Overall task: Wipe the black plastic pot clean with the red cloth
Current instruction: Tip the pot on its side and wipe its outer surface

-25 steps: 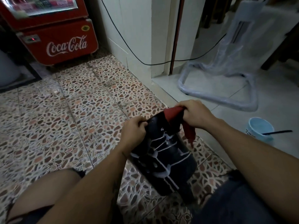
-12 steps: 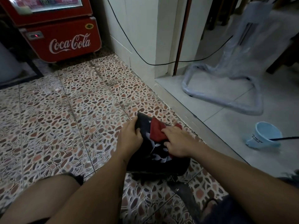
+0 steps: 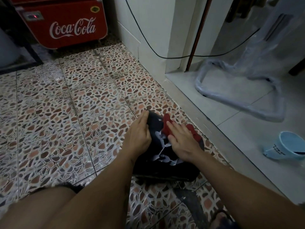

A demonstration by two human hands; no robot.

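Observation:
The black plastic pot point(image 3: 162, 164) lies on its side on the patterned floor tiles, streaked with white marks. My left hand point(image 3: 140, 134) grips its far left edge and holds it steady. My right hand point(image 3: 181, 141) presses flat on the red cloth point(image 3: 166, 128), which lies bunched on the pot's upper side; part of the cloth shows red beyond my fingers on the right. The pot's underside and most of the cloth under my palm are hidden.
A raised concrete step point(image 3: 214, 134) runs diagonally just right of the pot. A light blue cup point(image 3: 287, 147) lies on the pale floor beyond it. A plastic-wrapped metal frame point(image 3: 239, 100) stands at the back right, a red Coca-Cola cooler point(image 3: 66, 23) at the back left, and a black cable point(image 3: 156, 53) hangs along the wall.
The pot went from raised and tilted in both hands down onto the floor. My right hand moved from pinching the cloth at the rim to pressing it flat on the pot's side.

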